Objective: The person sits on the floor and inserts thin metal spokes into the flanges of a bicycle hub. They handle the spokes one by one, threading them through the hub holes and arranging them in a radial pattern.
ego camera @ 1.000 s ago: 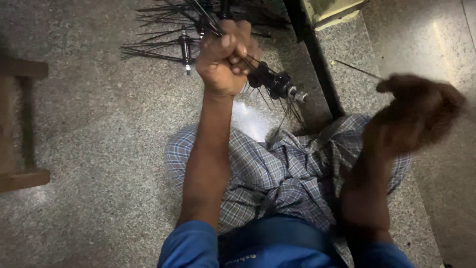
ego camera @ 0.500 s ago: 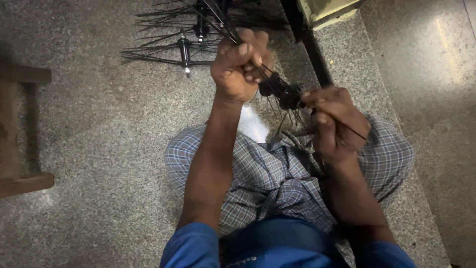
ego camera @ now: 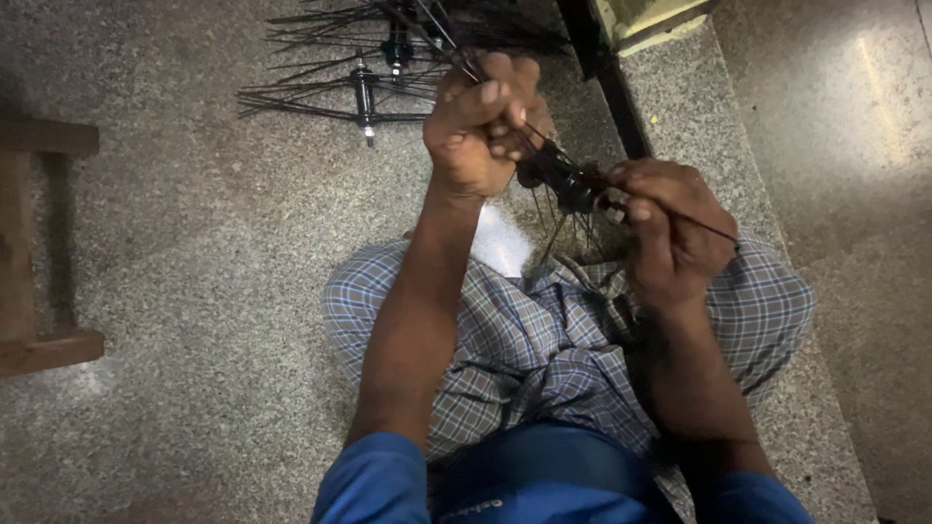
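Black hub (ego camera: pixel 573 184) half hidden between left hand (ego camera: pixel 482 126), clenched on spokes (ego camera: pixel 449 44), and right hand (ego camera: pixel 670 228), newly pinching one.

A speckled grey stone floor (ego camera: pixel 194 291) carries a heap of black wheel hubs with loose spokes (ego camera: pixel 369 58) at the far centre. A brown wooden frame (ego camera: pixel 39 243) rests on it at the left edge, and a black bar (ego camera: pixel 607 73) crosses it far right.
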